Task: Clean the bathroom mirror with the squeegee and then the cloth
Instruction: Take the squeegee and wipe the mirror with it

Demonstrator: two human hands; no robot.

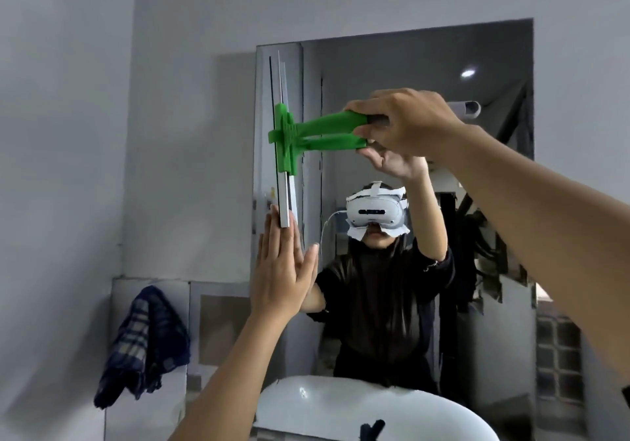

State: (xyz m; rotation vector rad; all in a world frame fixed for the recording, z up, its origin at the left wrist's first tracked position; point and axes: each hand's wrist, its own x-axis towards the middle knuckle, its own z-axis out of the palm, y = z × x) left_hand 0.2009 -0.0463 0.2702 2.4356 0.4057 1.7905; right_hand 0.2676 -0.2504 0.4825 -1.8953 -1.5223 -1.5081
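Green squeegee (289, 133) held blade-upright at left edge of mirror (426, 65), handle gripped by right hand (409, 121). Left hand (283, 270) flat, open, steadying glass. Likely light, rigid plastic (soft rubber edge). Checked cloth (143, 345) draped left.

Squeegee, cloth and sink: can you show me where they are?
squeegee (308, 133), head view, on its green handle near the blade.
cloth (145, 341), head view, middle of the dark checked fabric hanging at the left.
sink (341, 403), head view, on its white rim.
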